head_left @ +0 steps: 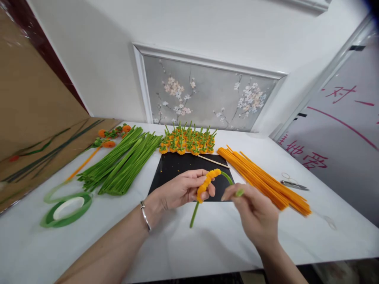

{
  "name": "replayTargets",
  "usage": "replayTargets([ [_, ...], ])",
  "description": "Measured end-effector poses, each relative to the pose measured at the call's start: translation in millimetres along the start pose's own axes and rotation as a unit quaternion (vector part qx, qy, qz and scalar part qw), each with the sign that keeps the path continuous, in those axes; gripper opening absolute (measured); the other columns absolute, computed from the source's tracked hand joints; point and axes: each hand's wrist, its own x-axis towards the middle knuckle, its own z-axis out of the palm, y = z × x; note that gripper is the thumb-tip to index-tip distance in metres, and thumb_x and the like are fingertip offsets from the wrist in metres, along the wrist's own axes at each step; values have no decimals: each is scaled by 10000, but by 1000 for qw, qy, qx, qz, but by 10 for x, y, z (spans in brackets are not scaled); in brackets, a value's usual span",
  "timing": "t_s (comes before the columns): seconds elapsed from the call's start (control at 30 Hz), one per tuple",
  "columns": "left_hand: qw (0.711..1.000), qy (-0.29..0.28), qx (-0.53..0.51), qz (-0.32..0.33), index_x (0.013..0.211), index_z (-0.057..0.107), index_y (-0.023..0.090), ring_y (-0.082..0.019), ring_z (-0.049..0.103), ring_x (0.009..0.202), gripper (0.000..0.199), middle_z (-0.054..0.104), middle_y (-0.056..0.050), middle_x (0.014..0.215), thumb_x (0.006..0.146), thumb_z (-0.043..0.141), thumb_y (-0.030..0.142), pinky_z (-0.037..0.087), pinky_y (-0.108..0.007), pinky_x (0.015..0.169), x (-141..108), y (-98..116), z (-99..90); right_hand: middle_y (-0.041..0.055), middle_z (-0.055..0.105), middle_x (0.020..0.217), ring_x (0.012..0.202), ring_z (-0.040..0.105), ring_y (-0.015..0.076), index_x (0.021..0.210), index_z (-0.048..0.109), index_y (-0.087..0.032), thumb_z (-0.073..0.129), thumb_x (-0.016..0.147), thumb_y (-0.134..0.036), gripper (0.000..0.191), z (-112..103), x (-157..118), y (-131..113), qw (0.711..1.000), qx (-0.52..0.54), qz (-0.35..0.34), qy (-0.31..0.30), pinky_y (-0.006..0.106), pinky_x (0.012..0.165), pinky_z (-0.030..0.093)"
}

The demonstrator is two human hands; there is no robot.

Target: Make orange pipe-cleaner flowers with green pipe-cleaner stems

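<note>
My left hand point(189, 185) is closed around a coil of fuzzy orange pipe cleaner point(208, 182), which is threaded on a green pipe cleaner point(194, 215). The green stem's lower end sticks out below the coil. From the coil's top it bends over to the right, where my right hand point(254, 209) pinches its other end between thumb and fingers. Both hands are above the front edge of a black mat point(171, 165). Behind them stand several finished orange blooms with green stems point(188, 140), packed in rows.
Green pipe cleaners point(121, 161) lie left, orange ones point(263, 177) right. A roll of green tape point(68, 209) is at the left front, near loose orange flowers point(109, 144). A thin wooden stick point(213, 161) rests on the mat. Small scissors point(294, 185) lie far right.
</note>
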Motion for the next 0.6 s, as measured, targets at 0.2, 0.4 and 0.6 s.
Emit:
replayTargets([
  [0.2,997,-63,33,-39,969,665,55,-29,392,453,316,567,-72,796,920,486,311,271,-190,425,-12,20,7,-44,587,709,614,587,81,884,610,-243,667,827,-349,133,-146,362,35,915,301,200,177,166,498,483],
  [0.4,988,-89,121,-30,1102,662,144,-76,526,575,352,594,-21,786,783,702,288,391,-197,529,-43,6,15,-70,585,707,619,595,35,851,620,-220,765,737,-266,191,-196,406,243,826,424,314,200,98,549,535],
  [0.6,988,-112,98,-28,1349,427,225,-172,670,844,571,698,-89,925,831,668,207,462,-212,611,-22,-45,-53,-82,640,746,745,651,42,846,623,-238,797,703,-264,227,-240,328,348,809,436,327,222,87,605,554],
])
